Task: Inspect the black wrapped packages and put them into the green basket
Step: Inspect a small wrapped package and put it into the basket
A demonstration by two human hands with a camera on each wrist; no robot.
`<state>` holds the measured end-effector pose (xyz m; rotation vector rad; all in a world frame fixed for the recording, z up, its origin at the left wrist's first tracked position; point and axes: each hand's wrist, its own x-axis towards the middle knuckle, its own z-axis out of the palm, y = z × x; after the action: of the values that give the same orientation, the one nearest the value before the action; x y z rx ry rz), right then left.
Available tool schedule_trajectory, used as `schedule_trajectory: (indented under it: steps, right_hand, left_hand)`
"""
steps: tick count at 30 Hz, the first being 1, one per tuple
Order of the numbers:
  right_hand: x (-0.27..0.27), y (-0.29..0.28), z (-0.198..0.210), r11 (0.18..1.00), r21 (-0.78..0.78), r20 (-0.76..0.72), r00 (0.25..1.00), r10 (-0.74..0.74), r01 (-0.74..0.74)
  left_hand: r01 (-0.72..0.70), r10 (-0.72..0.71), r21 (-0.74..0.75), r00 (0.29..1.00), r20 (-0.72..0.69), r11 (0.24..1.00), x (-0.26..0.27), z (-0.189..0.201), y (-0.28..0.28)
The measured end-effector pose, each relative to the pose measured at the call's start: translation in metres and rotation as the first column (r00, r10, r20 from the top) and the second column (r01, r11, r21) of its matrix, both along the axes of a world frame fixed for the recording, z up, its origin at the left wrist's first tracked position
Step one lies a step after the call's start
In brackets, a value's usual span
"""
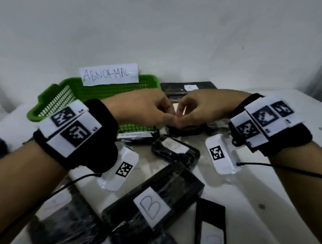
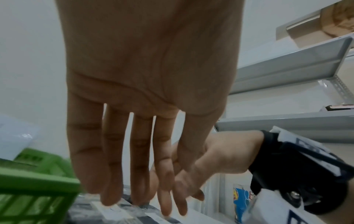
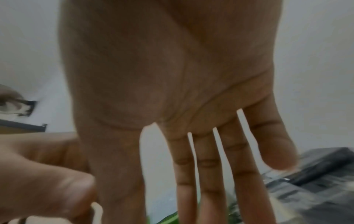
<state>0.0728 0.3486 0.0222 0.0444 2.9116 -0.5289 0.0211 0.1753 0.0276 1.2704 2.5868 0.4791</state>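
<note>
A green basket (image 1: 49,102) with a paper label reading ABNORMAL (image 1: 110,74) stands at the back left of the white table; its rim also shows in the left wrist view (image 2: 38,186). My left hand (image 1: 166,114) and right hand (image 1: 185,112) meet fingertip to fingertip just right of the basket, over a black wrapped package (image 1: 186,130). Both wrist views show straight fingers pointing down. The left fingertips (image 2: 111,200) reach the film of a wrapped package (image 2: 99,215). The right fingers (image 3: 210,174) hold nothing. What lies under the palms is hidden.
Several more black wrapped packages lie about: one labelled A (image 1: 177,88) at the back, a small one (image 1: 175,151) in the middle, one labelled B (image 1: 151,197) in front, one against the basket front (image 1: 136,137). Metal shelving (image 2: 287,68) stands to the right.
</note>
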Motion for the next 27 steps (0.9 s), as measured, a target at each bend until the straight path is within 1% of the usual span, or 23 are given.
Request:
schedule_trajectory:
  steps: [2,5,7,9,11,14,17,20,22,23,25,27]
  right_hand:
    - [0.006,-0.030,0.003,0.987,0.038,0.098,0.984,0.149,-0.154]
    - [0.012,-0.068,0.002,0.940,0.087,0.316,0.904,0.287,-0.329]
    - [0.012,-0.090,-0.004,0.897,0.148,0.454,0.835,0.312,-0.416]
    - [0.012,-0.107,-0.011,0.865,0.198,0.529,0.793,0.302,-0.461]
    - [0.007,-0.120,-0.015,0.854,0.196,0.516,0.791,0.328,-0.482]
    - [-0.006,-0.138,-0.012,0.862,0.138,0.400,0.824,0.403,-0.488]
    - [-0.024,-0.168,-0.010,0.838,0.154,0.336,0.825,0.454,-0.523]
    - [-0.041,-0.203,-0.014,0.794,0.216,0.351,0.804,0.479,-0.568]
    - [-0.052,-0.225,-0.020,0.784,0.243,0.352,0.805,0.477,-0.571]
    - [-0.057,-0.234,-0.023,0.787,0.253,0.338,0.814,0.473,-0.562]
    - [-0.063,-0.249,-0.028,0.803,0.232,0.313,0.823,0.474,-0.550]
    - [-0.065,-0.258,-0.031,0.827,0.155,0.344,0.815,0.467,-0.540]
  left_hand:
    - [0.001,-0.002,-0.060,1.000,-0.016,0.998,0.002,0.001,-0.025]
    - [-0.030,0.038,-0.179,0.998,0.041,0.983,0.006,-0.002,-0.062]
    - [-0.023,0.046,-0.287,0.996,0.075,0.958,0.009,-0.005,-0.084]
    - [-0.023,0.067,-0.360,0.992,0.110,0.933,0.013,-0.010,-0.104]
    - [-0.076,0.121,-0.337,0.986,0.114,0.938,0.014,-0.013,-0.126]
    - [-0.208,0.236,-0.238,0.967,0.096,0.949,0.014,-0.015,-0.160]
    - [-0.340,0.360,-0.176,0.928,0.096,0.924,0.009,-0.019,-0.196]
    - [-0.453,0.464,-0.127,0.883,0.071,0.882,0.006,-0.025,-0.225]
    - [-0.498,0.507,-0.139,0.861,0.040,0.856,0.005,-0.030,-0.242]
    - [-0.509,0.519,-0.170,0.855,0.015,0.844,0.005,-0.033,-0.248]
    - [-0.525,0.537,-0.221,0.844,-0.008,0.822,0.005,-0.040,-0.261]
    - [-0.541,0.579,-0.276,0.812,0.076,0.794,0.006,-0.048,-0.269]
